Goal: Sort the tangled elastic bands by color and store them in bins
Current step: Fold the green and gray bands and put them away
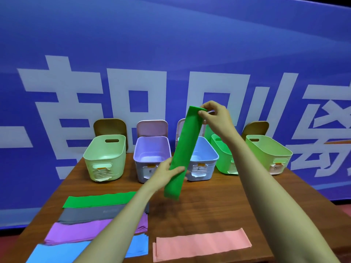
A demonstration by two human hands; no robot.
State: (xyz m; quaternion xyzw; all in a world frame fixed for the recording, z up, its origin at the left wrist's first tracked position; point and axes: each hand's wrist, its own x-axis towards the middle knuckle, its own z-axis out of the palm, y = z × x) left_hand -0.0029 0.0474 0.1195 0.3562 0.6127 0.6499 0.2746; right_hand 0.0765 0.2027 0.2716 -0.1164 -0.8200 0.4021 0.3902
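Note:
A green elastic band (183, 152) hangs stretched in the air above the table, in front of the blue bin (205, 158). My right hand (214, 114) pinches its top end and my left hand (167, 173) grips it near the lower end. On the table at the left lie flat bands: green (98, 199), grey (91, 213), purple (76, 232) and blue (57, 253). A pink band (201, 243) lies at the front right.
Five bins stand in a row at the back of the wooden table (218, 205): pale green (104, 158), lilac (152, 154), blue, bright green (224, 154) and yellow-green (269, 154). Lids lean behind them against a blue banner (171, 54).

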